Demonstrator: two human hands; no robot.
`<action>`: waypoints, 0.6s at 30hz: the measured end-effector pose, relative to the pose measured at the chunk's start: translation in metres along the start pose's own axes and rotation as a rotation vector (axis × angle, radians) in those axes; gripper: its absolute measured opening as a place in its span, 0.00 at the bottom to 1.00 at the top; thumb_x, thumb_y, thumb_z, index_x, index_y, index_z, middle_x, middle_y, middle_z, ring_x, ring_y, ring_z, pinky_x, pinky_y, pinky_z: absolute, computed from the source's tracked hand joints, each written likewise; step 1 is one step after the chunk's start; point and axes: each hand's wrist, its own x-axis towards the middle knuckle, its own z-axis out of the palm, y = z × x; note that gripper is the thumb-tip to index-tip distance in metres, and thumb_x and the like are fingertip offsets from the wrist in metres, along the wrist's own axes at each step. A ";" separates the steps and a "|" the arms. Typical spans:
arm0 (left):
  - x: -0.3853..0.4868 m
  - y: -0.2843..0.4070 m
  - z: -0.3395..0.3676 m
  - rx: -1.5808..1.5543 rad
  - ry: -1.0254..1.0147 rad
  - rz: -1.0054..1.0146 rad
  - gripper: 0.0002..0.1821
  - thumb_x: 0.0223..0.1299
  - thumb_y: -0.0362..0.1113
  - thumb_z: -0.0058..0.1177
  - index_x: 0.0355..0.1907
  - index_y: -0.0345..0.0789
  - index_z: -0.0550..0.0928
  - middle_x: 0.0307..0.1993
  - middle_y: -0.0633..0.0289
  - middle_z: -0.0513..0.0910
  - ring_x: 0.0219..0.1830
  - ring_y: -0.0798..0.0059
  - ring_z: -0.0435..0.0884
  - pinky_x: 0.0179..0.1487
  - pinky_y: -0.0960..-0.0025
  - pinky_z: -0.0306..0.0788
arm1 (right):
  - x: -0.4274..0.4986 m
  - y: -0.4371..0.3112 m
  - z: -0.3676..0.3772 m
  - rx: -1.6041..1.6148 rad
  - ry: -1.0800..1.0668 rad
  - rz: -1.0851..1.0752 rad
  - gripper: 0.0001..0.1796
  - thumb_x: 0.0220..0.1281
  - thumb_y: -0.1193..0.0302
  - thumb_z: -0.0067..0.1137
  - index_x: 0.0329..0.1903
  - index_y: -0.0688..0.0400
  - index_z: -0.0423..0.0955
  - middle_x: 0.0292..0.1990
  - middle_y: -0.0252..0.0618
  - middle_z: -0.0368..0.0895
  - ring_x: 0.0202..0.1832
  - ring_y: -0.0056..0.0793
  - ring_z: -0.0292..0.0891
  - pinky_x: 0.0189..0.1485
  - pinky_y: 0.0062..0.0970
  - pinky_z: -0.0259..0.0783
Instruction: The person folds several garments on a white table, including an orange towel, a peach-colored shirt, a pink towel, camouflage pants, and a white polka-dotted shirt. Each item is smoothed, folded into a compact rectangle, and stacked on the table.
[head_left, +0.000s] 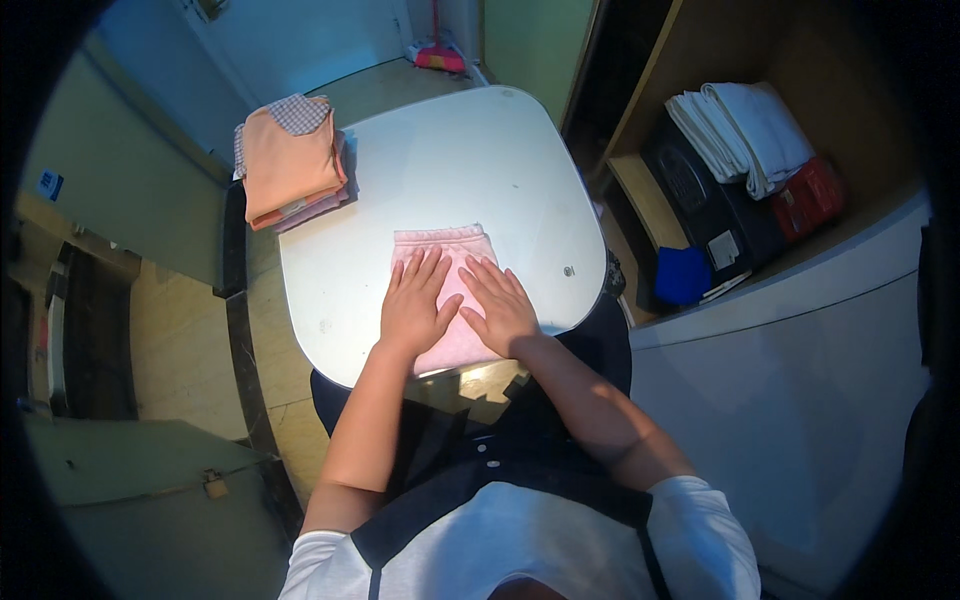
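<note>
A pink folded garment (463, 341), seemingly trousers with an elastic waistband, lies flat at the near edge of a white table (450, 165). Its waistband faces away from me. My left hand (418, 304) rests palm down on its left part, fingers spread and pointing away. On its right part my right hand (499, 304) lies the same way, the two thumbs close together. Neither hand grips the cloth; parts of the garment are hidden under them. A stack of folded clothes (292, 169), a peach one with a checked collar on top, sits at the table's far left corner.
To the right, a wooden shelf unit (649, 199) holds a black case (679, 176), folded white cloth (757, 135), a red bag (810, 196) and a blue item (682, 275). A pink broom (440, 58) stands beyond the table, near a pale door (307, 37).
</note>
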 end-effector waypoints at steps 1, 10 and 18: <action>0.001 -0.002 0.001 -0.009 -0.004 -0.011 0.31 0.66 0.50 0.50 0.68 0.40 0.71 0.72 0.58 0.65 0.75 0.56 0.58 0.77 0.52 0.46 | 0.001 0.001 0.002 0.018 0.002 0.004 0.33 0.68 0.56 0.52 0.72 0.53 0.60 0.75 0.38 0.56 0.76 0.37 0.50 0.75 0.47 0.49; -0.011 -0.013 0.003 -0.221 0.095 -0.177 0.29 0.65 0.45 0.52 0.67 0.37 0.72 0.72 0.57 0.66 0.76 0.56 0.58 0.77 0.50 0.47 | -0.004 -0.004 -0.003 0.044 0.116 -0.006 0.30 0.64 0.60 0.57 0.68 0.55 0.67 0.71 0.44 0.63 0.73 0.45 0.56 0.73 0.48 0.51; -0.034 -0.002 0.000 -0.126 0.132 -0.340 0.36 0.64 0.50 0.53 0.71 0.36 0.66 0.72 0.46 0.63 0.75 0.49 0.57 0.76 0.50 0.50 | -0.011 -0.002 0.006 -0.002 0.252 0.032 0.31 0.62 0.61 0.60 0.67 0.52 0.68 0.66 0.55 0.66 0.65 0.53 0.63 0.67 0.48 0.57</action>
